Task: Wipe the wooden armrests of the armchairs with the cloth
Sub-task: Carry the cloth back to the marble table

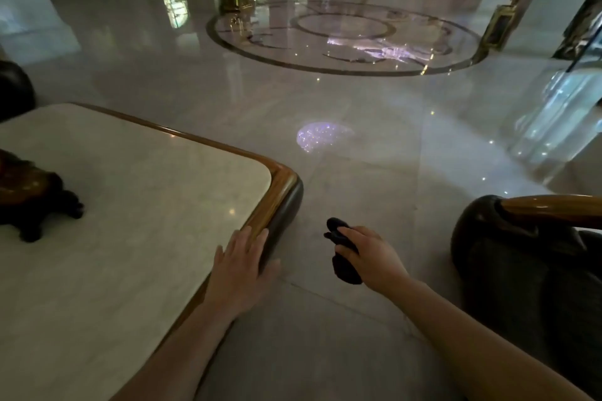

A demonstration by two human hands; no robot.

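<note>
Head view: left hand [242, 265] lies flat, fingers spread, palm down on the rounded wooden edge of the white marble-topped worktop [130, 205], near its corner. Grip open, nothing in it.

Right hand [369, 259] is out over the polished grey stone floor [358, 146], between the worktop and the armchair. Its grip is closed round a dark bunched cloth [343, 254]; one end pokes out above the fingers, the other hangs below the palm. The cloth touches nothing but the hand.

Dark leather armchair [508, 267] sits at the right edge of frame, only partly in view. Its curved glossy brown wooden armrest [553, 203] runs along the top and off frame right. Cloth and armrest are well apart, no contact.

Dark carved ornament [35, 202] stands on the worktop at far left; probably an animal figure, too dim to say.

Circular inlaid pattern [345, 36] in the floor further back.
</note>
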